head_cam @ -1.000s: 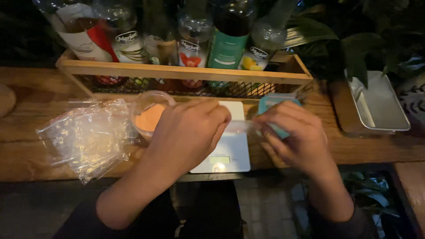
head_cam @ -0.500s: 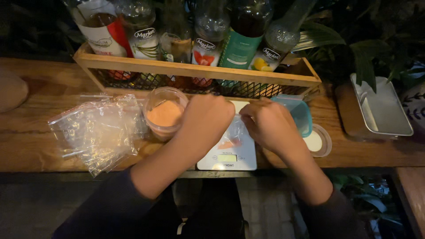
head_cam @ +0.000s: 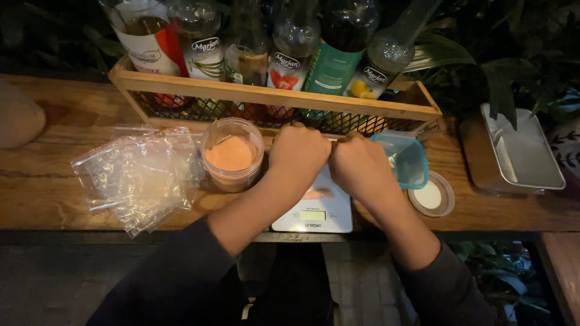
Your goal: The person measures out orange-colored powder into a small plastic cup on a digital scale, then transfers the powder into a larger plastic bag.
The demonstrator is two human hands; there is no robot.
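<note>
Both hands meet over the far end of a white kitchen scale (head_cam: 314,211) that sits at the near edge of the wooden surface (head_cam: 54,181). The left hand (head_cam: 299,154) is curled into a loose fist, knuckles up; the right hand (head_cam: 359,166) is curled the same way, and the two touch at the thumbs. What they pinch between them is hidden under the knuckles, so I cannot tell what either one is clamped on. On the scale's platform, just below the left wrist, a small patch of orange powder or a filled bag shows, too blurred to name.

Just left of the left hand stands an open clear tub of orange powder (head_cam: 232,154), close to the forearm but apart from it. Farther left lies a loose heap of small clear plastic bags (head_cam: 139,175), reaching nearly to the surface's near edge. Right of the right hand a blue plastic container (head_cam: 405,158) sits almost against the knuckles, and a round lid (head_cam: 431,196) lies flat just in front of it.

Behind the hands a wooden crate with a wire-mesh front (head_cam: 272,99) holds a row of bottles (head_cam: 284,54); its front rail runs directly past the fingertips, leaving little room forward. A metal tray (head_cam: 525,151) rests well apart at the right. Open wood remains at the far left, beyond the bags.
</note>
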